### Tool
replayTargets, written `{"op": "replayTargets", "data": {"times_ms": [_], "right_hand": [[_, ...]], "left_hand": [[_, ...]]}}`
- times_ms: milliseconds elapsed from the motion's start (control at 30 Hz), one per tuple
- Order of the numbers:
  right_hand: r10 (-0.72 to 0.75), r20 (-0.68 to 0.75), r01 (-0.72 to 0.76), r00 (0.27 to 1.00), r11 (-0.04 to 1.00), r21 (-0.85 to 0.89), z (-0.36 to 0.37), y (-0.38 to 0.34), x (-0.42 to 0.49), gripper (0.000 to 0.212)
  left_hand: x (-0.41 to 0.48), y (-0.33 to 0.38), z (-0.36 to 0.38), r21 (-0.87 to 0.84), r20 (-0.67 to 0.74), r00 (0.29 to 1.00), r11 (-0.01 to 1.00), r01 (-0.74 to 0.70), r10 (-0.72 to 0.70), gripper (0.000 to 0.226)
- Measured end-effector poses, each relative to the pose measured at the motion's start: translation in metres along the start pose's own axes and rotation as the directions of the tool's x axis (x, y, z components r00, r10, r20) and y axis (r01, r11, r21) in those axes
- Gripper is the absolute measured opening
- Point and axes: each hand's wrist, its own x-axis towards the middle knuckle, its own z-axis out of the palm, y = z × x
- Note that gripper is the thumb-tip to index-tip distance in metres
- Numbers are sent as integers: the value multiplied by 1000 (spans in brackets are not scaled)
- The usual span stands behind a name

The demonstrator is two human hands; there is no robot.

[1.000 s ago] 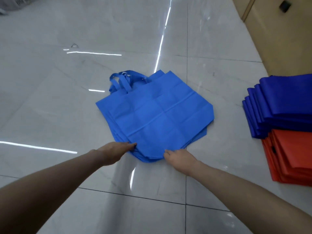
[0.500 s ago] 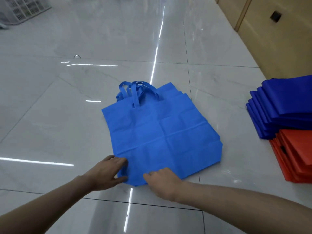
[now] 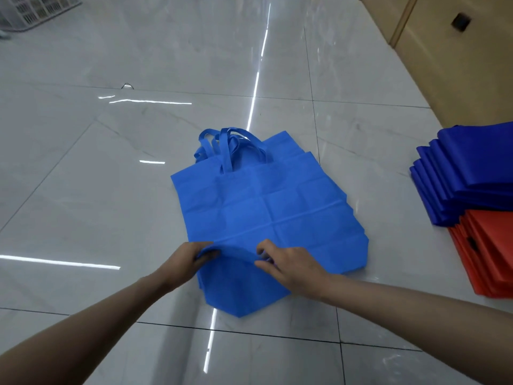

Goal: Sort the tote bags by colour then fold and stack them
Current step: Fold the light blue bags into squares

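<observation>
Both hands pinch up a fold near the close end of the light blue tote bags on the tiled floor.
At 6 o'clock the left hand and right hand each grip the top bag's fabric with curled fingers, and a raised ridge runs between them. The pile lies flat mid-frame, its handles toward 12 o'clock. At 3 o'clock a folded red stack touches a dark blue stack just beyond it. A wooden cabinet stands at 1 o'clock and a white basket at 11 o'clock.

Arms outstretched, left grip and right grip curled, pinching.
</observation>
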Motion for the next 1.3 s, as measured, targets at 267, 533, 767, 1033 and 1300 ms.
{"op": "replayTargets", "data": {"times_ms": [267,533,767,1033,1300], "right_hand": [[415,154,-418,897,908,-13,-57,115,-27,13],[640,-22,-456,768,571,683,-85,120,-16,13],[750,42,-411,660,314,856,-88,127,-11,35],[798,167,-631,578,309,712,-43,137,-25,31],[921,136,-854,364,272,445,-7,126,-18,19]], "left_hand": [[1,-4,-17,-399,-201,945,903,162,-259,27],[8,9,-34,-622,-346,853,776,103,-391,24],[10,-13,-18,-499,-346,812,825,265,-470,33],[23,-20,-6,-291,-459,749,878,380,-477,38],[37,-6,20,23,-580,602,729,685,-548,40]]}}
